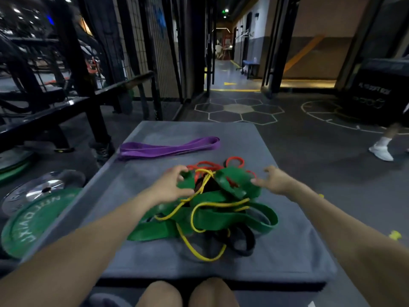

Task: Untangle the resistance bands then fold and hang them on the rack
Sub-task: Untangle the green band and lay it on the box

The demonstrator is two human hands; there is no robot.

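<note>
Lying knotted between my left hand (172,185) and right hand (273,180), green, yellow, red, black bands (221,218), left pinching green band (243,188), right spread, touching it.

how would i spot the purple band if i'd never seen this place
Find the grey mat in the middle of the gym floor. Near its far left edge, beyond the tangled pile, lies the purple band. It alone lies flat, folded and apart from that pile.

A single wide-angle view, worn on the person's head, looks forward and down along the grey mat (287,251) from its near end. The mat lies close below, the left hand (172,185) and right hand (274,180) reaching over it; past its far end, floor (309,134) and corridor (223,69) recede.
</note>
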